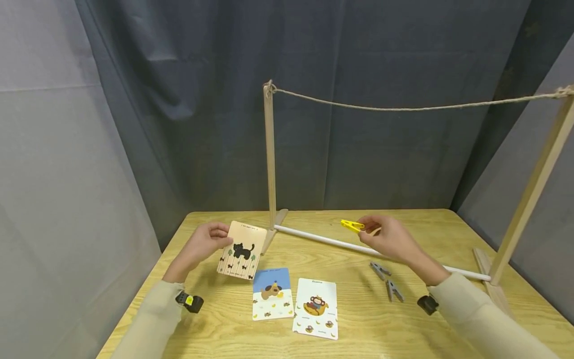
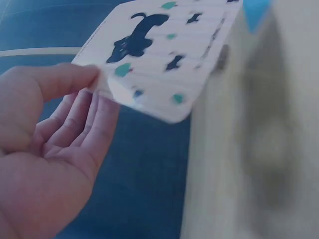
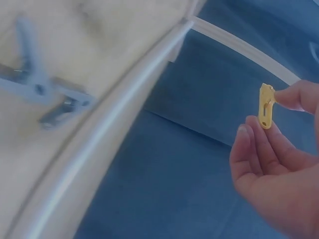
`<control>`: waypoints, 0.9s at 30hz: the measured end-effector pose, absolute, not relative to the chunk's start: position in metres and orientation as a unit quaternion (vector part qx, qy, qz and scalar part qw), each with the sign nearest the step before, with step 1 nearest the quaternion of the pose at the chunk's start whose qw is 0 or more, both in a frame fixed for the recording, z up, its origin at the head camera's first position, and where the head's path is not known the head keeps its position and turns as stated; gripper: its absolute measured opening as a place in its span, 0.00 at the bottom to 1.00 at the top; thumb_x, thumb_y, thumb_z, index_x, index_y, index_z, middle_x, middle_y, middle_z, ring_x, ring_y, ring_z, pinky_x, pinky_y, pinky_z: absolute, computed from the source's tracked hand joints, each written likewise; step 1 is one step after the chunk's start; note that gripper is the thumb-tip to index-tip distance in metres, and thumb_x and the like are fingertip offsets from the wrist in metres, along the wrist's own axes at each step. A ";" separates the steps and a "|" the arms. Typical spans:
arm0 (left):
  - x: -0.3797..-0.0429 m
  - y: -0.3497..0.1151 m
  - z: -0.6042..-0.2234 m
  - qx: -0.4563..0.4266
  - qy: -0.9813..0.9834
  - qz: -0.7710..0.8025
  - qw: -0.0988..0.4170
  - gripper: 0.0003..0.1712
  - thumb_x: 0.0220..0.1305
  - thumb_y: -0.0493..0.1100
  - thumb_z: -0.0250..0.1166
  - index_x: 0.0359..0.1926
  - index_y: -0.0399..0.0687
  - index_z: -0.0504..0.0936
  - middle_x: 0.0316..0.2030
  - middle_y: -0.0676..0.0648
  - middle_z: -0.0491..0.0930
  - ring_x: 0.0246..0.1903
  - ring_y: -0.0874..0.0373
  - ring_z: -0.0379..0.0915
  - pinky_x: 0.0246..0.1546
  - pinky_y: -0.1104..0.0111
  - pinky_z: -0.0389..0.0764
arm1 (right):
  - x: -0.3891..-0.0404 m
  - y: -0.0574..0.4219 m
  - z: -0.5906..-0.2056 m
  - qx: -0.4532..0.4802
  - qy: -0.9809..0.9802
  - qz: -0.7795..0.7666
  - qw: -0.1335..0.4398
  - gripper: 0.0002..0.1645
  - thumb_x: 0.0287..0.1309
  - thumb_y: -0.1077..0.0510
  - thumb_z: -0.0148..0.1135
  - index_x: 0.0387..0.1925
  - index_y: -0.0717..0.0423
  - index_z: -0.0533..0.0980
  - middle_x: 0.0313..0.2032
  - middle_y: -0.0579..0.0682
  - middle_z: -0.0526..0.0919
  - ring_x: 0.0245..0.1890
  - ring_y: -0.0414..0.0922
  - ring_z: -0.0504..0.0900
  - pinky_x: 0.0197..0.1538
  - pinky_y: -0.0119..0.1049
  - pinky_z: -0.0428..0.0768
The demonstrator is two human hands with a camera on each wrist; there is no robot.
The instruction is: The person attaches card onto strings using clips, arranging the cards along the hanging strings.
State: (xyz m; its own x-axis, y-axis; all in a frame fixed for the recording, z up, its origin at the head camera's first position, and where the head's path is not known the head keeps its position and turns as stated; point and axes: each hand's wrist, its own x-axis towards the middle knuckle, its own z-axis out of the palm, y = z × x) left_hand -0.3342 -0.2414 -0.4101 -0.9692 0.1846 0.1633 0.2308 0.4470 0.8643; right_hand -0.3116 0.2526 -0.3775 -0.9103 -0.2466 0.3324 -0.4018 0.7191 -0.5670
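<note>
My left hand (image 1: 207, 245) pinches the left edge of a beige card (image 1: 242, 249) with a black cat on it, raised above the table's left side. In the left wrist view the thumb lies on the card's printed face, with the fingers behind it. A yellow clothespin (image 1: 352, 225) is held between the thumb and fingers of my right hand (image 1: 389, 238), over the table's back middle. Below lie a blue-and-white dog card (image 1: 272, 294) and a white monkey card (image 1: 316, 309), side by side. Two grey clothespins (image 1: 380, 270) rest near the right hand.
A rope (image 1: 381, 108) sags between a left wooden post (image 1: 270, 159) and a right wooden post (image 1: 533, 189). A white bar (image 1: 323, 240) joins the posts' feet along the wooden table (image 1: 215, 319). Dark curtain (image 1: 224, 124) hangs behind.
</note>
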 end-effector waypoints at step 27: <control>-0.393 -0.132 -0.312 -0.103 -0.741 -0.645 0.155 0.17 0.71 0.45 0.69 0.56 0.42 0.85 0.49 0.42 0.87 0.47 0.56 0.81 0.44 0.67 0.80 | -0.336 0.220 -0.227 0.166 -0.878 0.364 0.263 0.19 0.66 0.47 0.64 0.55 0.47 0.84 0.47 0.51 0.88 0.41 0.46 0.86 0.41 0.37 0.79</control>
